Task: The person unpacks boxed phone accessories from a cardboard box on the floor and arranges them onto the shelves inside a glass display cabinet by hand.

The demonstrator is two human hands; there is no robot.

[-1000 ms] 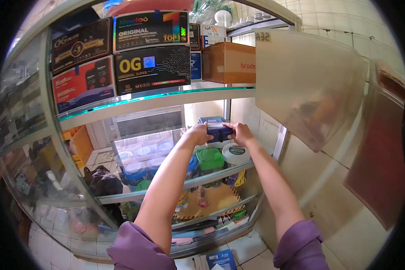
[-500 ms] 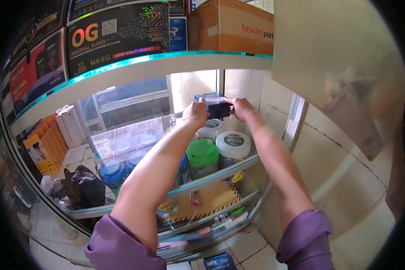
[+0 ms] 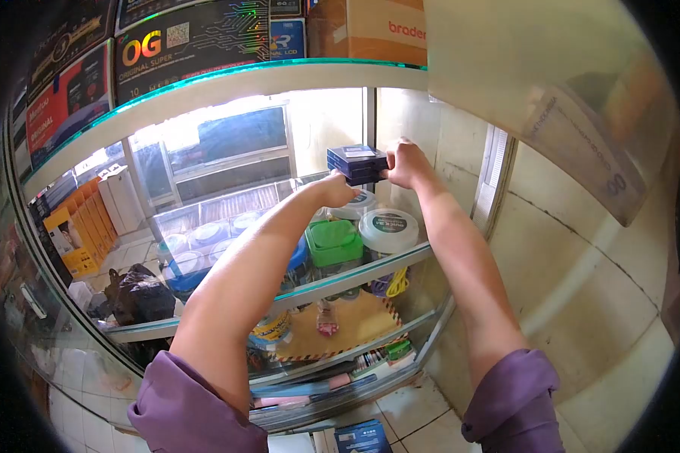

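Observation:
A small stack of flat dark-blue boxes (image 3: 355,172) is between my hands, above the jars on the upper glass shelf. My right hand (image 3: 406,164) is closed on the stack's right side. My left hand (image 3: 337,189) is at the stack's lower front left corner, its fingers partly under it and closed. Just below stand a white-lidded jar (image 3: 389,230) and a green-lidded jar (image 3: 334,241). Another white-lidded jar (image 3: 355,205) is partly hidden behind my left hand. What supports the boxes from beneath is hidden.
Glass shelf edges (image 3: 340,283) cross below my forearms. Orange boxes (image 3: 91,230) and a black plastic bag (image 3: 136,294) sit at the left. Large cartons, one marked OG (image 3: 196,45), fill the top. A tiled wall (image 3: 582,264) runs along the right.
The view has shifted, with the upper cartons moving up. My left hand has gone from the stack's left side to lower at its front corner. My right hand stays on the right side.

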